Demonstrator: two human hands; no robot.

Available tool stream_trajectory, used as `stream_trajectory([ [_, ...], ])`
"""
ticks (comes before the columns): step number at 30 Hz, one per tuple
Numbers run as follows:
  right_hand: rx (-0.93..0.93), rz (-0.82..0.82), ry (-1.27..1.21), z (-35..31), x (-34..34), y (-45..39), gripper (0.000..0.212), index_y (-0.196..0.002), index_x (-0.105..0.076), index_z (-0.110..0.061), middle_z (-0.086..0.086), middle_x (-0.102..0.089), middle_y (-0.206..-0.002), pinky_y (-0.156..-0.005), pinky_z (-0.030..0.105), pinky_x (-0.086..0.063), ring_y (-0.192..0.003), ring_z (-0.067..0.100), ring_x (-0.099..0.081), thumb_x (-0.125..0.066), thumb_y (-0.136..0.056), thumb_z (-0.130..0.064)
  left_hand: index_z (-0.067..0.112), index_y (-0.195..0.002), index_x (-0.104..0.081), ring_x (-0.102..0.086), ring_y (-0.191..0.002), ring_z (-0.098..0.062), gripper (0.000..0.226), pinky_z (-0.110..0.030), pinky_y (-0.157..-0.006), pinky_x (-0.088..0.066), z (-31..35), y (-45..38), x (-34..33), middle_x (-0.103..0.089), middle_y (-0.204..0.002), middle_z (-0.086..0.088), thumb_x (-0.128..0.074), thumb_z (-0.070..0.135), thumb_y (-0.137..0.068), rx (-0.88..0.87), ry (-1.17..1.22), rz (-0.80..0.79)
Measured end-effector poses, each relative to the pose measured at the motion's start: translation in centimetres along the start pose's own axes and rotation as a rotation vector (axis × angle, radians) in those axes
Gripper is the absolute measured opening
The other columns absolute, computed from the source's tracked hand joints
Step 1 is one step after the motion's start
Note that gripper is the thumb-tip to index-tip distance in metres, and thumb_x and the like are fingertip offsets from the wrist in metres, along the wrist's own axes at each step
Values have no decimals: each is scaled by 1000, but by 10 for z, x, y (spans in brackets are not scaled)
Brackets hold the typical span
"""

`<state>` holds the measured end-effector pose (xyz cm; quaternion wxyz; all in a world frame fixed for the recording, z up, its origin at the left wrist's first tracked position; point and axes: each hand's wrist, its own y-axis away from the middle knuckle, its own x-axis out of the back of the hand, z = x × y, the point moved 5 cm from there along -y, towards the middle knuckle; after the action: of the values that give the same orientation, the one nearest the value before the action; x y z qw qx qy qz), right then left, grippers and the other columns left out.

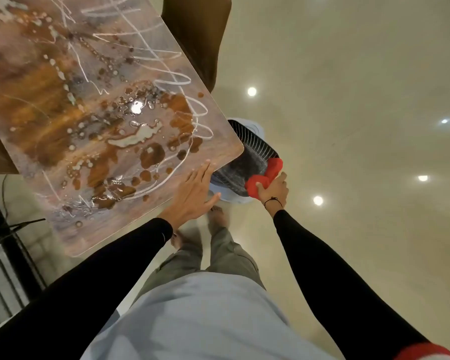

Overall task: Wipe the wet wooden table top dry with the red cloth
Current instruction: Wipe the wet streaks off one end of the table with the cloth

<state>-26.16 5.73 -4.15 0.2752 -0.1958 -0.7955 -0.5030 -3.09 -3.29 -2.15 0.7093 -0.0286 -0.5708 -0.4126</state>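
Our R hand grips the cloth over a basket, just off the table's corner; wet top lies to its left. L hand, fingers flat, rests on the table edge, nearer the puddles.

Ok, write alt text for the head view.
The right hand grips a red cloth over a slotted basket beside the table. The left hand rests open at the edge of the wet wooden table top, streaked with puddles.
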Motion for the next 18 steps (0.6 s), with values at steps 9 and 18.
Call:
stream_trajectory([
  [9, -122, 116, -90, -4, 3, -2, 40, -140, -58, 5, 27, -63, -142, -111, 55, -51, -131, 46, -62, -55, -116, -27, 8, -174, -21, -39, -159, -35, 85, -44, -125, -38, -23, -1, 17, -28, -178, -15, -66, 38, -108, 16, 153, 1],
  [18, -54, 140, -411, -32, 8, 8, 32, -91, -67, 3, 20, -69, -97, -87, 41, -57, -100, 38, -70, -62, -112, -21, 14, -157, -50, -60, -138, -26, 56, -39, -114, -51, -24, 5, -10, -58, -157, -12, -57, 48, -114, 313, 885, -198],
])
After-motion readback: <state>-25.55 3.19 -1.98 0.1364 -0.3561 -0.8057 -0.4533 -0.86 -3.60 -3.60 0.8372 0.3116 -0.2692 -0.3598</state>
